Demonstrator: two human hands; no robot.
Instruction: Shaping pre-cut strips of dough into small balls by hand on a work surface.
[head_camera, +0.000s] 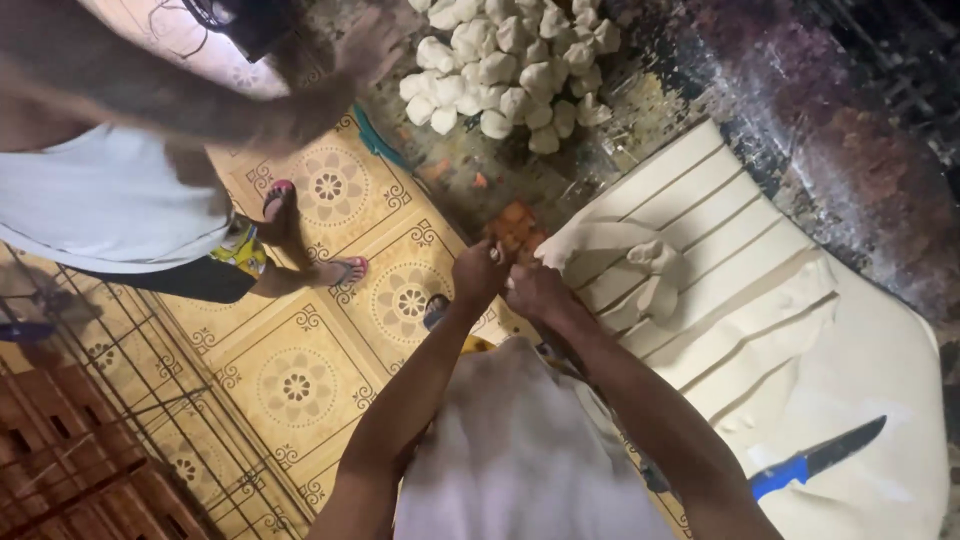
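Near the bottom, the person's 2 forearms rise from a white shirt and meet at the desk's (900, 400) left edge. The left hand (478, 272) and right hand (537, 290) sit together, each grip pinching the end of a dough strip (620, 262) that curls back over the sheet of dough (720, 260) scored into long bands. The dough looks soft, limp and stretchy, likely to tear if pulled by a thin end; taking it close to the fold with both grips seems safest. To the right near side lies a knife (815, 460) with a blue handle. Farther off, a heap of dough balls (510, 60) sits, and at far left another person stands on the patterned floor (300, 385).
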